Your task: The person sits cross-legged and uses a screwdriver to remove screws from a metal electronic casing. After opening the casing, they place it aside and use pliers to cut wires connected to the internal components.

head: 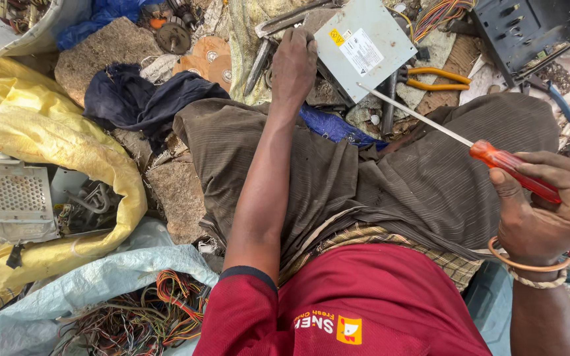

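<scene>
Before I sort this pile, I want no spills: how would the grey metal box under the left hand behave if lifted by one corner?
The grey metal box looks like stiff sheet metal, so it probably would not flex. It lies on uneven scrap, steadied by the left hand, so it may rock or slide. Its smooth faces could be slippery.

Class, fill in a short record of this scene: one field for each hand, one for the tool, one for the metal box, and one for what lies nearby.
Left hand: left hand rests on the edge of the grey metal box
Right hand: right hand grips the screwdriver
Tool: red handle, long shaft, tip at the box
Metal box: flat, on the ground past the knees
Nearby: orange-handled pliers, yellow sack, tangled wires
</scene>
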